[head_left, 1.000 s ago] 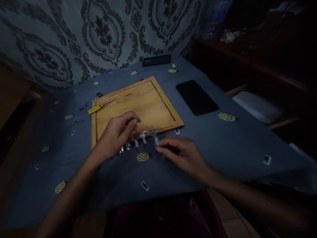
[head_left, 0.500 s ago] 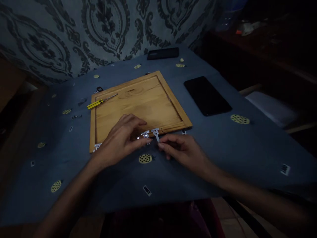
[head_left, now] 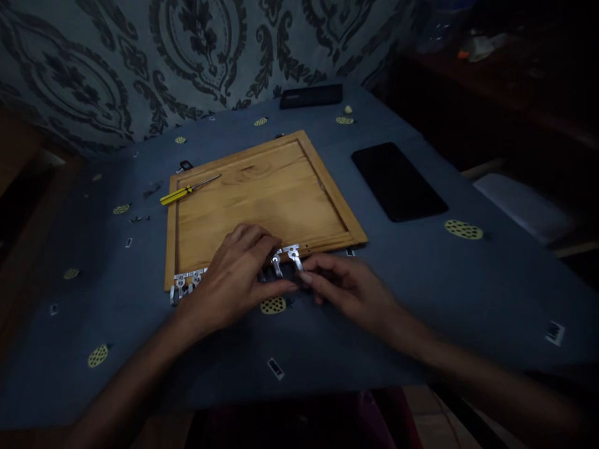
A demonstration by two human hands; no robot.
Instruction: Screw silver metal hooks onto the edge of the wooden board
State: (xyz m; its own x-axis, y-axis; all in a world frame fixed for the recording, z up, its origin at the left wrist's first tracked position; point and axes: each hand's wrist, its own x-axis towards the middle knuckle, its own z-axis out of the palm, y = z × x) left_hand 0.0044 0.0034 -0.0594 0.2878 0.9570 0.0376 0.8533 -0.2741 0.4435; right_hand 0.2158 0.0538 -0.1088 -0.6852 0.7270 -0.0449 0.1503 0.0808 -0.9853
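Note:
A wooden framed board (head_left: 262, 187) lies on the cloth, with silver metal hooks (head_left: 187, 280) along its near edge. My right hand (head_left: 349, 284) is closed, its thumb and fingertips pinching the lower end of the rightmost metal hook (head_left: 294, 255). My left hand (head_left: 234, 268) rests over the near edge, just left of that hook. Its thumb stretches out below the edge, apart from the bent fingers, and it hides the middle of the hook row. On the board's left side lies a yellow-handled screwdriver (head_left: 180, 194).
A black phone (head_left: 397, 181) lies right of the board, and a dark flat object (head_left: 311, 96) sits at the back. Several small screws (head_left: 139, 219) are on the blue tablecloth (head_left: 187, 374) at left. A patterned fabric surface (head_left: 196, 50) rises behind the table.
The hooks at the near edge now hang lower and show more of their curved ends. My left hand has shifted slightly down; my right hand stays at the rightmost hook.

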